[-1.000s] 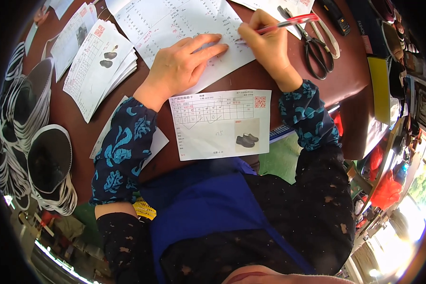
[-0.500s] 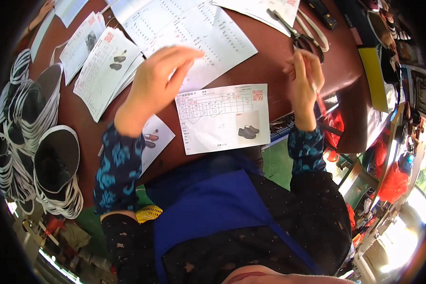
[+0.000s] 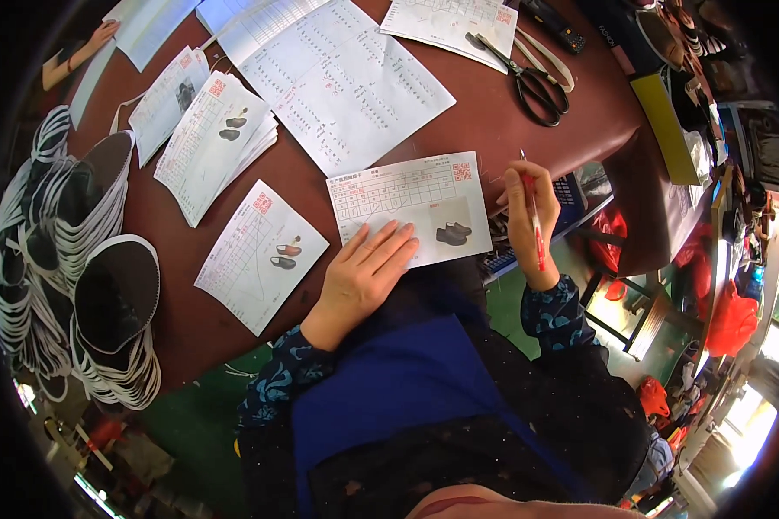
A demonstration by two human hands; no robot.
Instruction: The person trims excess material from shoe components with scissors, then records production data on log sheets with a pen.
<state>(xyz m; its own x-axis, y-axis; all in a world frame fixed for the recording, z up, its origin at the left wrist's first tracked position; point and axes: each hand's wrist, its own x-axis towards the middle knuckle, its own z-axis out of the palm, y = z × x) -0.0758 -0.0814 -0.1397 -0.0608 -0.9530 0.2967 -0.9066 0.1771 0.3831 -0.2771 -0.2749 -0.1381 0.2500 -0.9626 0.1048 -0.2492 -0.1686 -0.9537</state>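
A printed card (image 3: 381,186) with a table and a picture of dark shoes lies at the table's near edge. Flat on its lower part rests my left hand (image 3: 359,272), fingers stretched out. Just right of the card, my right hand (image 3: 532,221) grips a red pen (image 3: 538,233), its tip pointing away from me. Left of my left hand lies another card (image 3: 260,259) with a shoe picture. Beyond the near card spreads a large written sheet (image 3: 346,86).
Black scissors (image 3: 537,93) lie at the far right beside a pale strap and a dark handheld device (image 3: 556,26). Stacked cards (image 3: 208,147) sit at left. Bundles of dark shoe uppers (image 3: 117,294) crowd the left edge. Another person's hand (image 3: 102,33) rests at the far left.
My left hand has come down from above the papers onto the near card. My right hand has moved nearer and slightly left, away from the scissors, with the pen in it.
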